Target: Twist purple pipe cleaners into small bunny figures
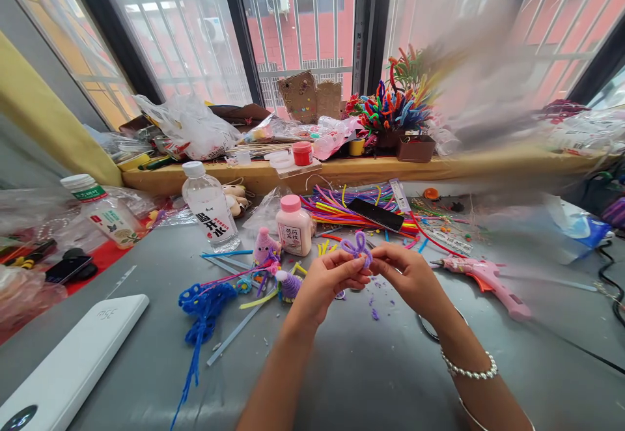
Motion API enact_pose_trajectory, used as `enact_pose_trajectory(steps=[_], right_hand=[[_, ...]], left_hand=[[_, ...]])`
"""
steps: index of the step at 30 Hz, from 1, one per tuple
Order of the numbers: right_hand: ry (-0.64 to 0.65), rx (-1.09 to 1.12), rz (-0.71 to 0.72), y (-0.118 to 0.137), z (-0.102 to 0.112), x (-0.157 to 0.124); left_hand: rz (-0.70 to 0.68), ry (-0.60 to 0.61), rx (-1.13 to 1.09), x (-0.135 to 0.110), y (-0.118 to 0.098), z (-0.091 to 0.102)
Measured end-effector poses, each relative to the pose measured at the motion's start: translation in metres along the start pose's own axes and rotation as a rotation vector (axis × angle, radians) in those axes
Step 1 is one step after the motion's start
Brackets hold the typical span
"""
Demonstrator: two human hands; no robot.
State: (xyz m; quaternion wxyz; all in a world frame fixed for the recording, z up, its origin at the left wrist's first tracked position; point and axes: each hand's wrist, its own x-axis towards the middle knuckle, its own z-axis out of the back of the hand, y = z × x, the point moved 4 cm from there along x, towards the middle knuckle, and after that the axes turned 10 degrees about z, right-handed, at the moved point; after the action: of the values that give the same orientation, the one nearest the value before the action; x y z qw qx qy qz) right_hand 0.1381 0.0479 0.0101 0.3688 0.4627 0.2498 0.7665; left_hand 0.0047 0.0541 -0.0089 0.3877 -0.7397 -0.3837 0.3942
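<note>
Close work over a gray table [342,379].
The left hand [328,281] and right hand [413,282] pinch together; a pink glue gun [492,278] lies near the right, perhaps for easy reach. Raised between them, gripped from both sides, apparently for steadiness: a purple looped piece [361,247].

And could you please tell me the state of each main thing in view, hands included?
Purple looped piece: bent into loops, held up.
Left hand: pinching the piece.
Right hand: at the piece's edge, exact grip unclear.
Clear bottle: capped, standing.
Green-labelled bottle: capped, standing.
Pink bottle: capped, standing.
Glue gun: lying on its side; power unclear.
Black phone: lying down, screen dark.
White device: lying flat.
Blue fuzzy piece: lying loose.
</note>
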Motion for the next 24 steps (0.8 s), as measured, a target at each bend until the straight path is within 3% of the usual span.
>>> enact_pose_trajectory(steps=[4,7,11,15,24], right_hand=[[0.035,-0.081,0.005,0.0019,0.0022,0.0],[-0.001,-0.005,-0.033,0.0023,0.002,-0.0003],[-0.104,0.122,-0.053,0.0024,-0.0005,-0.001],[-0.135,0.109,-0.036,0.006,-0.0015,-0.0008],[-0.005,0.026,-0.1,0.0078,-0.0029,-0.0006]], left_hand=[[-0.102,-0.028,0.101,-0.0001,-0.0036,-0.0002],[-0.174,-0.079,0.102,0.0001,-0.0066,0.0015],[-0.098,-0.073,-0.089,0.0018,-0.0037,0.0019],[-0.029,-0.042,-0.155,0.0025,-0.0007,0.0018],[-0.051,-0.049,-0.023,0.0026,-0.0007,0.0048]])
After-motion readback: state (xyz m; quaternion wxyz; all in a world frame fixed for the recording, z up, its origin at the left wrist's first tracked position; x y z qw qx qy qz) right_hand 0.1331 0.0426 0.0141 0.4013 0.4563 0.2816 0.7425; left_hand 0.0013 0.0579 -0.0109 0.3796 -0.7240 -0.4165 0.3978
